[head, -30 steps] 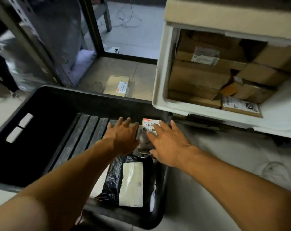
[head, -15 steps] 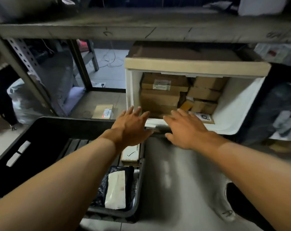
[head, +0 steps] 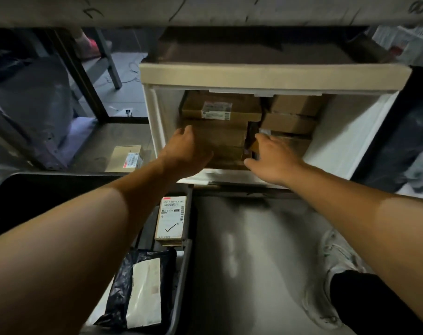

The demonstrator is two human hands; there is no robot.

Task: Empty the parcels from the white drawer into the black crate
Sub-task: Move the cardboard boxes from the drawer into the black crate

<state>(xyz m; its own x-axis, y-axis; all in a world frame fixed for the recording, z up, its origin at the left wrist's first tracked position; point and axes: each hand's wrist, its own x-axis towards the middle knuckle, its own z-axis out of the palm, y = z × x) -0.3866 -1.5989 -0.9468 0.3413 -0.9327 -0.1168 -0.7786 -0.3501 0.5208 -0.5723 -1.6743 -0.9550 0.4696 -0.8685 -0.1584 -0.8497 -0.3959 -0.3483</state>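
As both bare arms reach forward over the grey floor, the left hand rests against the left face of a brown cardboard parcel stack inside the white plastic drawer, fingers curled round its near corner. The right hand lies at the stack's right edge, at 3 o'clock from the left hand, thumb spread toward the drawer's front lip; whether its fingers grip a box cannot be told, since the motion is blurred. A flat brown box with a white barcode label tops the stack at 12 o'clock, and 3 plain brown cartons are piled just beside it at 2 o'clock. The drawer stands pulled out under a beige cabinet top at the frame's centre. At 7 o'clock sits the black plastic crate, holding a white-labelled carton with a black tick mark and a black plastic mailer with a pale label. A lone tan box with a red-striped label lies on the low shelf at 9 o'clock. A white sneaker shows at 5 o'clock.
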